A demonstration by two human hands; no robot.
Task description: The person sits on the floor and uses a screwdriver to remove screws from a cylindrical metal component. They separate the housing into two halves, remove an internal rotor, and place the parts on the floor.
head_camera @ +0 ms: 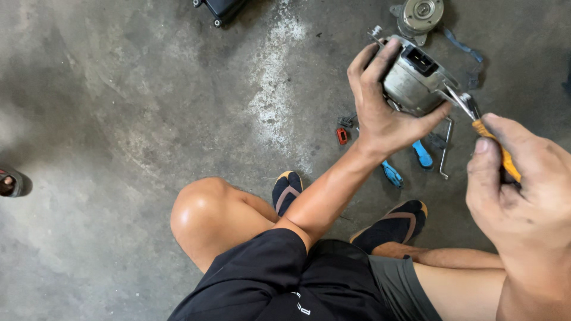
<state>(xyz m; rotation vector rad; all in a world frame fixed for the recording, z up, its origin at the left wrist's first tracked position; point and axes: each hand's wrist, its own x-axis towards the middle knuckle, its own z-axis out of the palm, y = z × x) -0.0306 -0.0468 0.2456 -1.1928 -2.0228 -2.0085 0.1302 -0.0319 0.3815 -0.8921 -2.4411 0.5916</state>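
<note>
The left hand (386, 113) grips a grey motor (413, 83), holding it above the floor (119, 119). The motor's black socket (421, 59) faces up, nothing visible inside. The right hand (520, 190) is closed around orange-handled pliers (476, 116), whose tips touch the motor's right edge. Below lie blue-handled tools (407, 163), a bent key (446, 148) and a red clip (342, 136); a round part (420, 15) sits beyond. Bare concrete spreads wide to the left.
</note>
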